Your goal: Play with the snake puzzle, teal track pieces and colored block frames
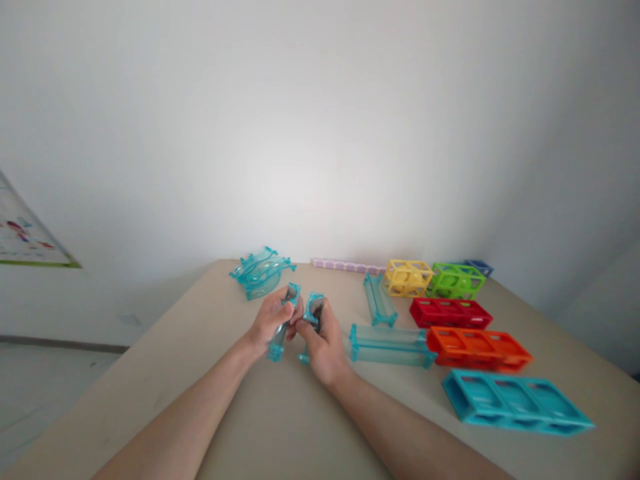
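Observation:
My left hand is closed around a short clear-teal track piece, held upright above the beige table. My right hand grips a second short teal track piece right beside it; the two pieces stand side by side, almost touching. Both hands meet near the middle of the table.
A pile of curved teal tracks lies at the back left. Two straight teal tracks lie to the right. Further right are yellow, green, red, orange and teal block frames. A purple strip runs along the wall.

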`<state>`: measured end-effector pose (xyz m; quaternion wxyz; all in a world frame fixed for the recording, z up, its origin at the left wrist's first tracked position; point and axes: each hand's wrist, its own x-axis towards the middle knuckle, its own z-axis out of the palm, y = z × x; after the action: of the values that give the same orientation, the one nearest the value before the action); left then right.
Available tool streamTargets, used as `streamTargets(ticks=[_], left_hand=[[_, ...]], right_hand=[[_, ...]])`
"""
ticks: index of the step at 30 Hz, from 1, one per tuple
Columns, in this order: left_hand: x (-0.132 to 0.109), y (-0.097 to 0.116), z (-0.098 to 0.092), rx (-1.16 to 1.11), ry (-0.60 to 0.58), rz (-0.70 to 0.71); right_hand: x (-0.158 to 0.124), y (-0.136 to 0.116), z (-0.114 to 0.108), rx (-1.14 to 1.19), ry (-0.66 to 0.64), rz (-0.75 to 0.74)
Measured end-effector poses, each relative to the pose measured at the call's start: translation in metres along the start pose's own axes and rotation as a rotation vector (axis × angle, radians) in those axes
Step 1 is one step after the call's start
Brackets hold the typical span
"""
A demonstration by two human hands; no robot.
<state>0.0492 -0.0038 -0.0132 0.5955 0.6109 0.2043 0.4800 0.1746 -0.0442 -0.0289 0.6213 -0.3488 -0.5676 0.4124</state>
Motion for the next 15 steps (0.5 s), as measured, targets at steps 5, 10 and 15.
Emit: streamTargets(ticks=[5, 10, 15], left_hand=[[-0.0026, -0.0055, -0.0017, 0.161, 0.016, 0.036], [-0.0035, -0.0067, -0.0037, 0.215, 0.003, 0.043], [-0.0026, -0.0037, -0.0026, 0.297, 0.06, 0.122]], right_hand=[[0.0007, 0.0014, -0.0011, -0.03, 0.0, 0.049], [0.0005, 0.0038, -0.002, -0.034, -0.01, 0.05], [0.0, 0.0043, -0.0027, -0.088, 0.008, 0.042]])
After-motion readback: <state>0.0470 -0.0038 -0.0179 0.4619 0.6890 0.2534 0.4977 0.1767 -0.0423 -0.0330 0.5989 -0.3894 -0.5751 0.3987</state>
